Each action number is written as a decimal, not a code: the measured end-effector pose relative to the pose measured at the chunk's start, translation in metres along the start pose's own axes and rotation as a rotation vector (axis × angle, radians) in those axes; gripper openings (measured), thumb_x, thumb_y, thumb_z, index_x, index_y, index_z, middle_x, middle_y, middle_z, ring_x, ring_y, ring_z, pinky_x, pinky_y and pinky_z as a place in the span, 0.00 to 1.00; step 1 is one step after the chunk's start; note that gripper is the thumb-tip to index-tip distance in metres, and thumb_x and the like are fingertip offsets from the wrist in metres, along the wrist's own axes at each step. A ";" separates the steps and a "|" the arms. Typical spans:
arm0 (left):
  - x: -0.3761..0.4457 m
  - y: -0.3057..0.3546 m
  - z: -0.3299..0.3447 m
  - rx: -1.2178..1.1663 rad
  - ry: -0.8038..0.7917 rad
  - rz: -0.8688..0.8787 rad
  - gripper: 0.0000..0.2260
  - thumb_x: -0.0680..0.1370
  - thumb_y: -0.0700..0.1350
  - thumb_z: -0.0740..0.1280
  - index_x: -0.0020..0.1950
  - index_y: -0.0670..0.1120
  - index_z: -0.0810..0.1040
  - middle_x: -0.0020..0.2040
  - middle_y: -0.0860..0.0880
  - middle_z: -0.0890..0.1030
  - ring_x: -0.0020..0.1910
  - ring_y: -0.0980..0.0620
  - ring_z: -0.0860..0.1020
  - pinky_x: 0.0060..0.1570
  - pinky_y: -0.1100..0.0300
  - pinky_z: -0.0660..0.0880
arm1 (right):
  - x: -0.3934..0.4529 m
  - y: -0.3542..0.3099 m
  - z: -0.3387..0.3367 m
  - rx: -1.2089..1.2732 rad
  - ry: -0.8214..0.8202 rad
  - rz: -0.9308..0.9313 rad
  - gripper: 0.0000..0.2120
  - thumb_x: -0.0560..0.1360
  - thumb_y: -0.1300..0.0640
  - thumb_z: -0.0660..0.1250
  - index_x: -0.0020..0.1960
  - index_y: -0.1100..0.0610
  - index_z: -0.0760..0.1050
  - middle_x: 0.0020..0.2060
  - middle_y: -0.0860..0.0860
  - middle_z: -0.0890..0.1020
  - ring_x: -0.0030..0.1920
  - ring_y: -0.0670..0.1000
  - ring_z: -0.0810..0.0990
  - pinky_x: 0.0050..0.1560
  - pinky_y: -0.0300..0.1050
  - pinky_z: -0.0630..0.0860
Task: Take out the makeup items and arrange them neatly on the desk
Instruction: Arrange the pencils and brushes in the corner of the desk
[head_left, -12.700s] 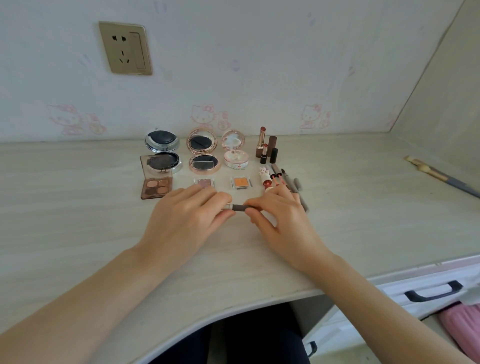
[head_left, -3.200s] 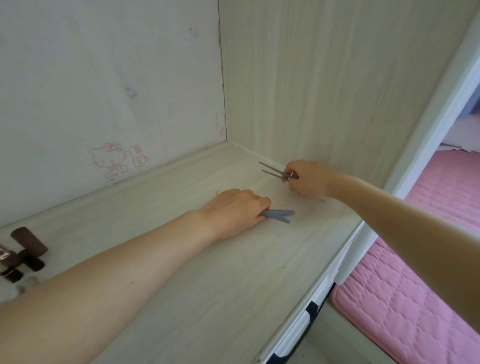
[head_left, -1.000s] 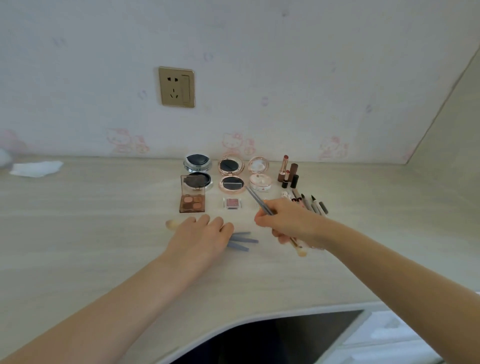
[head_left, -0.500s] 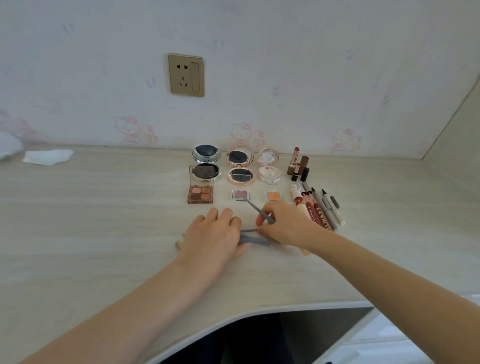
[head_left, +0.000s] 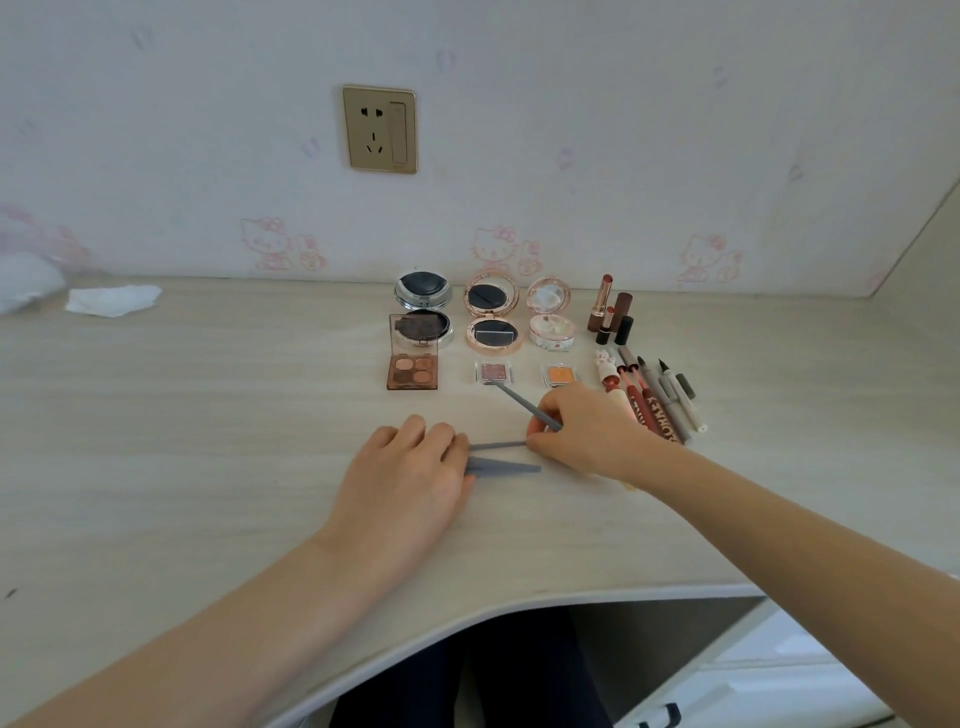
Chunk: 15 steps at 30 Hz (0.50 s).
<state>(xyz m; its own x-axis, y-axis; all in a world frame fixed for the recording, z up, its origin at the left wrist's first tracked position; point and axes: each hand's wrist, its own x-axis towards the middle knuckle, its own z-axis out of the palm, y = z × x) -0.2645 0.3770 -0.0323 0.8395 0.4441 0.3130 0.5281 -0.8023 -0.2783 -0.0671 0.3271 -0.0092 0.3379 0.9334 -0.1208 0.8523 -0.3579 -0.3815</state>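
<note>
My left hand (head_left: 405, 470) lies palm down on the desk (head_left: 182, 441) over the ends of two grey makeup brush handles (head_left: 506, 467), which stick out to its right. My right hand (head_left: 587, 436) is closed on another thin grey brush handle (head_left: 522, 402) that points up-left toward the small pink eyeshadow pan (head_left: 493, 372); its fingertips also touch the upper handle under my left hand. Behind them stand three open compacts (head_left: 491, 319), a brown eyeshadow palette (head_left: 413, 364), an orange pan (head_left: 558, 375), lipsticks (head_left: 610, 312) and a row of pens (head_left: 660, 400).
A gold wall socket (head_left: 380, 129) is on the back wall. A crumpled white tissue (head_left: 111, 300) lies at the far left of the desk. The desk's curved front edge runs below my arms, with a white drawer and its black handle (head_left: 660, 714) at lower right.
Over the last second both hands have come down onto the desk with the brushes in front of the arranged makeup. My right hand has moved close to the handles under my left hand.
</note>
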 end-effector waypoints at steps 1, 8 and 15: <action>0.000 0.001 0.000 0.020 -0.006 -0.005 0.11 0.74 0.49 0.67 0.49 0.43 0.83 0.40 0.49 0.81 0.40 0.46 0.79 0.36 0.55 0.75 | -0.001 0.001 0.001 -0.003 0.002 0.002 0.06 0.76 0.53 0.66 0.47 0.54 0.79 0.39 0.47 0.78 0.36 0.43 0.73 0.30 0.32 0.64; 0.005 0.000 0.012 -0.149 -0.117 0.010 0.20 0.83 0.49 0.51 0.74 0.45 0.64 0.74 0.45 0.65 0.73 0.44 0.63 0.72 0.49 0.61 | -0.005 0.005 0.002 0.042 0.011 -0.031 0.04 0.74 0.55 0.67 0.41 0.52 0.77 0.34 0.45 0.76 0.32 0.42 0.72 0.28 0.31 0.64; 0.012 -0.005 0.026 -0.316 -0.274 -0.004 0.23 0.84 0.50 0.44 0.78 0.51 0.46 0.79 0.54 0.47 0.77 0.51 0.44 0.75 0.52 0.43 | -0.005 0.005 -0.005 0.132 -0.027 -0.095 0.09 0.72 0.57 0.71 0.34 0.51 0.77 0.27 0.44 0.72 0.27 0.41 0.69 0.26 0.30 0.64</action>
<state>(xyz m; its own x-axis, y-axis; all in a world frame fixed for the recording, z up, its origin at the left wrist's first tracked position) -0.2540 0.3964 -0.0504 0.8631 0.5027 0.0486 0.5019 -0.8645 0.0279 -0.0625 0.3210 -0.0055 0.2462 0.9638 -0.1026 0.8191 -0.2634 -0.5096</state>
